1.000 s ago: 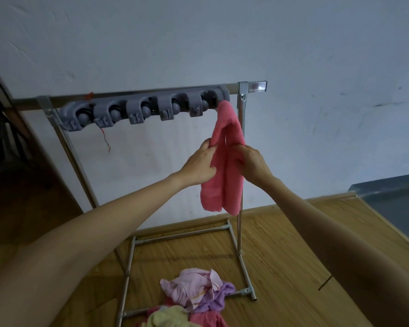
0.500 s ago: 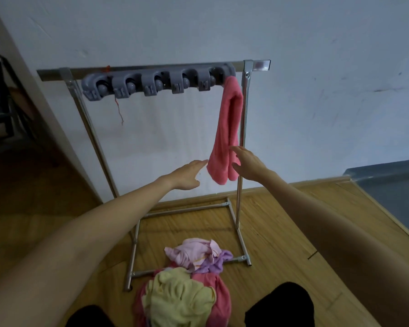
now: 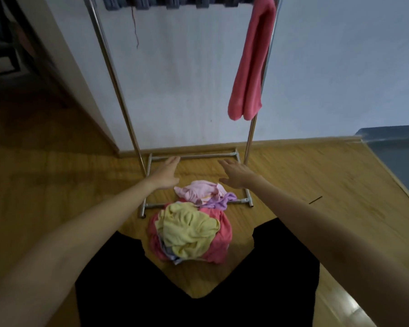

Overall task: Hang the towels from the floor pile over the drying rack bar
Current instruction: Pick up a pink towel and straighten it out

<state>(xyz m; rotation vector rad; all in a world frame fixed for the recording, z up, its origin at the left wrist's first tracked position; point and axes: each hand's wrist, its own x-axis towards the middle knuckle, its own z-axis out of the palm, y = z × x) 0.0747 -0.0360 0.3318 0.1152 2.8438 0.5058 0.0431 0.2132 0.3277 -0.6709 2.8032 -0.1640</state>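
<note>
One red towel (image 3: 250, 67) is draped at the rack (image 3: 118, 90) right end, while left hand (image 3: 165, 173) and right hand (image 3: 236, 173), fingers spread and empty, are held above the pile (image 3: 191, 232) at the rack foot, likely for grabbing.

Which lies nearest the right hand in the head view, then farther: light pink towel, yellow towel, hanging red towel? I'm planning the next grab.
From the right hand:
1. Light pink towel, just below-left, atop the pile.
2. Yellow towel, lower, pile's front.
3. Red towel, hanging above on the rack.

Towel pile (image 3: 190, 228) before rack base (image 3: 194, 156); hung towel (image 3: 252, 67) upper right.
</note>
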